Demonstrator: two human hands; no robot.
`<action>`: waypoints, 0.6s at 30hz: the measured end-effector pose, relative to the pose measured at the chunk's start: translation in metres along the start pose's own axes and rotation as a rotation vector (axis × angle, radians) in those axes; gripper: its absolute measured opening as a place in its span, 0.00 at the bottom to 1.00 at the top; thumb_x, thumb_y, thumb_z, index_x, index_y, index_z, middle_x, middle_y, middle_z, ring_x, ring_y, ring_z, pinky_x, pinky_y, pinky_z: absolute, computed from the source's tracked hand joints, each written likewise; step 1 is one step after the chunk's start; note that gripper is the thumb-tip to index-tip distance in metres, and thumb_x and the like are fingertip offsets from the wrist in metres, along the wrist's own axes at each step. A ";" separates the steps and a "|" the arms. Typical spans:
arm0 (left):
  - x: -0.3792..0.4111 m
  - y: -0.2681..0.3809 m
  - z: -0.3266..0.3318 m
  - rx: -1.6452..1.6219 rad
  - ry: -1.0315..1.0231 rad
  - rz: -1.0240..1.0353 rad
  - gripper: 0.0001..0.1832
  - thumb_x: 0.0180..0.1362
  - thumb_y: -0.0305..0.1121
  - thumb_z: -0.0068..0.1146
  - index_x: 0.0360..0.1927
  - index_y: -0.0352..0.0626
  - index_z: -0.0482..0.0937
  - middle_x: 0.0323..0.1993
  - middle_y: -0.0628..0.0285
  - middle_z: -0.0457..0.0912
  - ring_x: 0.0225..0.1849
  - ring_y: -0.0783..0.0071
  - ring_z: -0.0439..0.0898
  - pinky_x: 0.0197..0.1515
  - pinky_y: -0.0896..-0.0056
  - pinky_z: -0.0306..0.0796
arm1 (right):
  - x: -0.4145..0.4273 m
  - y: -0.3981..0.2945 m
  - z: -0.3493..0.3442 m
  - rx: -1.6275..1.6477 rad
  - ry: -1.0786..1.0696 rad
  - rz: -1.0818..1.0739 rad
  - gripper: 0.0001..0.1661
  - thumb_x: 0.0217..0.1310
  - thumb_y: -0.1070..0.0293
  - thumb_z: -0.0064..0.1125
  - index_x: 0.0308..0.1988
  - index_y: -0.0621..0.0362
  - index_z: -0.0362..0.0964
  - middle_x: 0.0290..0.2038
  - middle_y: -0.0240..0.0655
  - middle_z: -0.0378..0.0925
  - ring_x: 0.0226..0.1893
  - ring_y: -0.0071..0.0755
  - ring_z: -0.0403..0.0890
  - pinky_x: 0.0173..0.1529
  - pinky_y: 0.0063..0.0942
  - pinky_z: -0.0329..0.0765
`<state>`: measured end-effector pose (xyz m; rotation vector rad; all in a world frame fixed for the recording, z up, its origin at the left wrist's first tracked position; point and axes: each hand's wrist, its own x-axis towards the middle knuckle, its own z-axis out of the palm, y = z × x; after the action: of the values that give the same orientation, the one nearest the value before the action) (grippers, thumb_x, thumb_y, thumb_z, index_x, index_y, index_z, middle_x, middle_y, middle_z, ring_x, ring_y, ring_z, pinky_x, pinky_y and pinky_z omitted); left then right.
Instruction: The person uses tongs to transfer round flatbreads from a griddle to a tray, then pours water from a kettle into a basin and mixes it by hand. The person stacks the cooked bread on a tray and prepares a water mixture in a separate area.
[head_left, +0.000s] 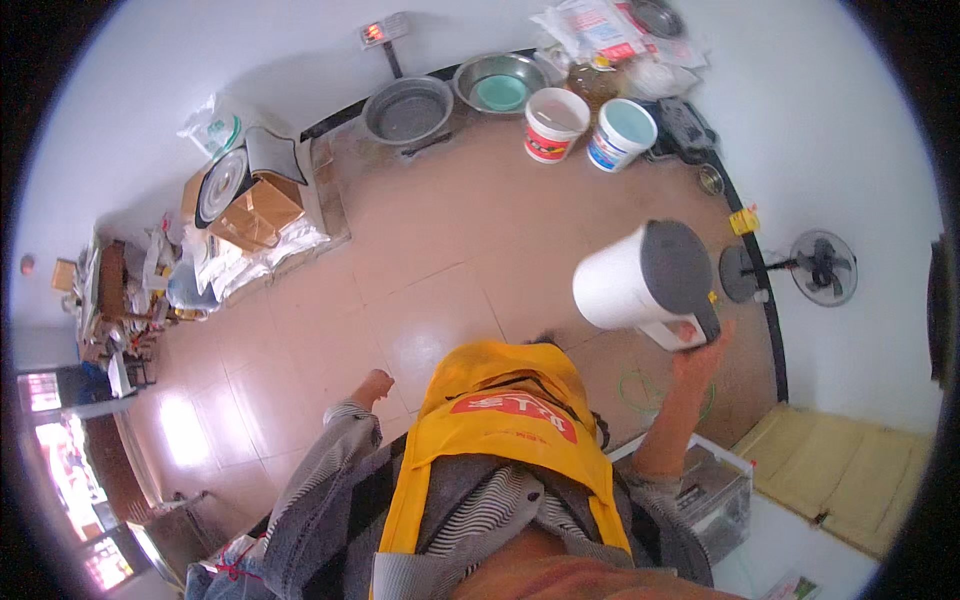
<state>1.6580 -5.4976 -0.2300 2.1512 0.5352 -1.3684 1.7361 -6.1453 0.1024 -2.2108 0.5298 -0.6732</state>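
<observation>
A white pitcher-shaped appliance (611, 281) with a dark grey lid hangs in the air at the right of the view. My right hand (696, 346) grips its handle, and the lid side leans to the right. At the lower left, my left hand (376, 385) hangs low over the tiled floor with its fingers curled; whether they are fully closed cannot be made out, and nothing shows in them. A yellow apron (517, 442) with a red printed patch covers my front, between the two arms.
Along the far wall stand a grey basin (409, 112), a steel basin (469, 75) and two white buckets (551, 139) (606, 150). A fan (823, 268) stands right, cardboard boxes (262, 214) left. Beside my right arm is a clear container (716, 499).
</observation>
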 end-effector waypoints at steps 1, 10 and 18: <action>0.007 -0.005 0.005 -0.145 0.007 -0.007 0.15 0.59 0.37 0.47 0.33 0.35 0.79 0.25 0.57 0.82 0.24 0.66 0.82 0.26 0.63 0.77 | 0.025 -0.016 0.038 0.310 0.007 0.145 0.30 0.60 0.61 0.57 0.54 0.69 0.59 0.46 0.45 0.70 0.42 0.38 0.74 0.41 0.34 0.77; -0.003 0.027 0.002 -0.197 0.288 0.503 0.13 0.60 0.39 0.49 0.41 0.42 0.77 0.27 0.61 0.80 0.26 0.70 0.81 0.26 0.67 0.75 | 0.210 -0.204 0.348 1.060 -0.309 0.657 0.24 0.67 0.53 0.43 0.47 0.66 0.65 0.35 0.41 0.73 0.28 0.35 0.74 0.30 0.31 0.71; -0.009 0.158 -0.099 -1.342 0.269 -0.261 0.18 0.59 0.37 0.52 0.51 0.40 0.75 0.31 0.59 0.81 0.27 0.74 0.81 0.26 0.72 0.74 | 0.357 -0.293 0.591 1.058 -0.815 0.505 0.21 0.69 0.50 0.40 0.38 0.57 0.67 0.26 0.35 0.70 0.22 0.31 0.67 0.29 0.30 0.65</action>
<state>1.8162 -5.5600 -0.1530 1.1218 1.3702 -0.4601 2.4207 -5.8386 0.0889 -1.1012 0.1874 0.2337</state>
